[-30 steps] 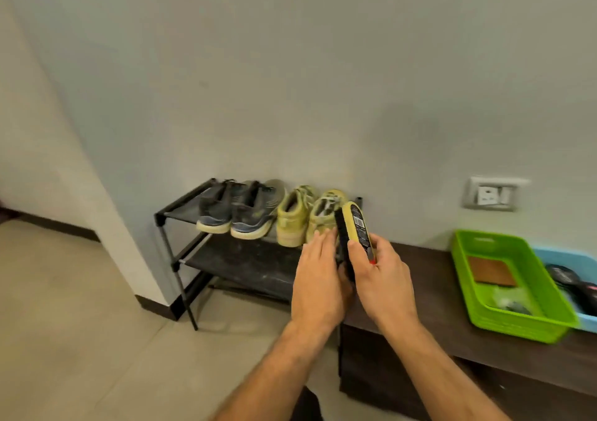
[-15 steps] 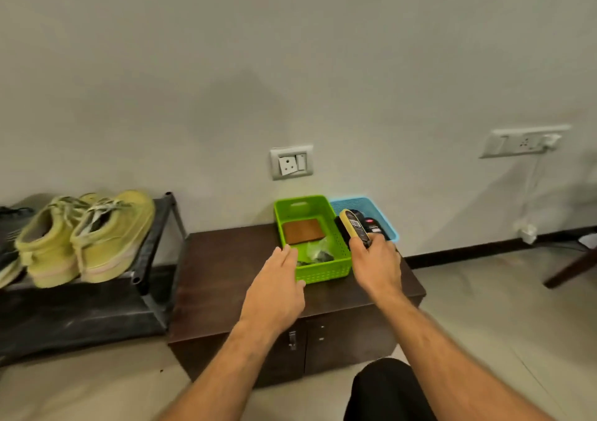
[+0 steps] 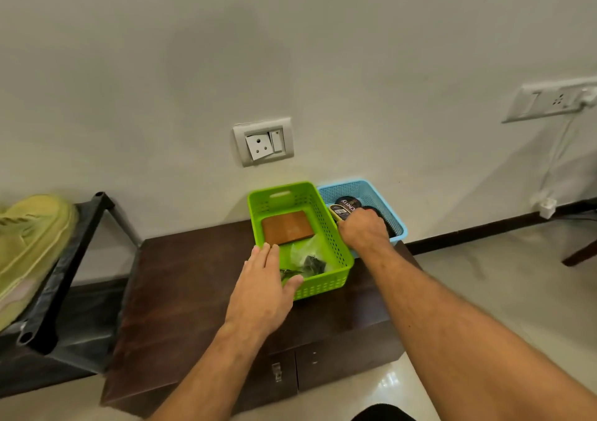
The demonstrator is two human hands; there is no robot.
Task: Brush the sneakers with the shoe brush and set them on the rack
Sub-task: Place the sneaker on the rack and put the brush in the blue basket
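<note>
Right hand (image 3: pixel 363 228) fingers curl round the shoe brush (image 3: pixel 337 213), low in the blue basket (image 3: pixel 384 205); rigid, light, best held mid-body. Left hand (image 3: pixel 263 286) fingers straight, together, at the green basket (image 3: pixel 339 252). Sneaker (image 3: pixel 30 243) sits on the rack (image 3: pixel 69 268).

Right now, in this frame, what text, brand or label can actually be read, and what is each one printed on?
"Cherry": white letters, seen sideways, on the lid of the round black tin in the blue basket.
Label on the shoe brush held by the right hand: small print, too blurred to read.
Wall socket: no lettering visible.
Nothing else carries readable text.
</note>
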